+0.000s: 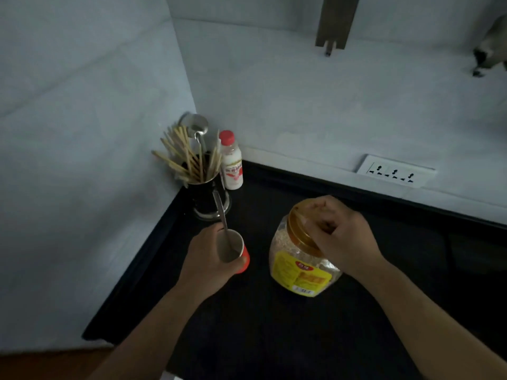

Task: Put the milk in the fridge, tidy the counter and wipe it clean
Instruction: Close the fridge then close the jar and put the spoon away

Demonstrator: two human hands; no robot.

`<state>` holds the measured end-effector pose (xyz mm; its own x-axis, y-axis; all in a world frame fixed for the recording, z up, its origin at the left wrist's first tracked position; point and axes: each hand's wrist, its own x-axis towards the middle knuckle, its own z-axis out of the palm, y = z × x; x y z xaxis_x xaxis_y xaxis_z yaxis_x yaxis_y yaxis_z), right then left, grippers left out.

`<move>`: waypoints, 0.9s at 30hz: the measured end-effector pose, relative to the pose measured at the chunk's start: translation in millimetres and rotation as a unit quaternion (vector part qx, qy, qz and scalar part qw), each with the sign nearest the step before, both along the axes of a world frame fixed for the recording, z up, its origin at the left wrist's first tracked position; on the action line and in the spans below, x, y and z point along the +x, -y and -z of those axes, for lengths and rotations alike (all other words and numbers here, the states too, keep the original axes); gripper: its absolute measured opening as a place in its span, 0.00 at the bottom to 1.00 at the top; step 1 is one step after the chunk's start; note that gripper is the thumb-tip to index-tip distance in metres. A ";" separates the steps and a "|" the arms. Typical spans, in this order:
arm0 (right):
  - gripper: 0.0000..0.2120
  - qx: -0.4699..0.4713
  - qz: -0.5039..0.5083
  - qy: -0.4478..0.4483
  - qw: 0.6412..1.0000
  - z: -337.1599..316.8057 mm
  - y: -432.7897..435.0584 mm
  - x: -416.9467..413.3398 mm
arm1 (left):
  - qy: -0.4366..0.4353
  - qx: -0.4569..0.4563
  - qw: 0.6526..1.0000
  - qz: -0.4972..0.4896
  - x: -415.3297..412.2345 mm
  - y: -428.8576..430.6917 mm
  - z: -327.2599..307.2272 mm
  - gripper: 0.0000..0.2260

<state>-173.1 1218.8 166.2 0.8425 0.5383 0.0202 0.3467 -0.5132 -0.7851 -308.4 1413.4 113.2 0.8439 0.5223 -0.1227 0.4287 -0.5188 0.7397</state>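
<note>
A small white milk bottle (232, 163) with a red cap stands in the back corner of the black counter (288, 338). My left hand (210, 260) is wrapped around a red paper cup (233, 246) with a metal spoon (222, 215) standing in it. My right hand (343, 237) grips the amber lid (300, 229) of a clear plastic jar (301, 264) of oats with a yellow label, which stands to the right of the cup.
A dark utensil holder (204, 197) full of chopsticks and a ladle stands in the corner, right next to the milk bottle. A white socket strip (395, 171) sits on the back wall. White walls close in the counter on the left and behind.
</note>
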 end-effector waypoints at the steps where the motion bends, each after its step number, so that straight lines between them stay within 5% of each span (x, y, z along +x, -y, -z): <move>1: 0.07 -0.016 0.010 0.013 1.000 -0.8 -11.7 3.4 | 0.002 0.006 1.000 0.015 3.4 -15.1 1.3 0.24; 4: 0.13 -0.063 0.020 0.055 0.996 -1.3 -44.8 18.8 | 0.008 0.027 0.998 0.060 17.2 -52.7 1.8 0.24; 10: 0.09 -0.078 -0.020 0.072 0.994 -2.3 -101.0 64.0 | 0.013 0.051 0.992 0.115 44.5 -80.8 10.0 0.30; 27: 0.10 -0.080 -0.055 0.133 0.986 10.3 -171.6 107.2 | 0.056 0.026 0.992 0.112 61.0 -102.4 17.3 0.28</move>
<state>-66.0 1390.3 155.9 0.7557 0.6397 0.1403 0.5898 -0.5715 -0.5705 -247.4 1515.9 95.8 0.9465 0.3226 -0.0007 0.2153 -0.6302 0.7460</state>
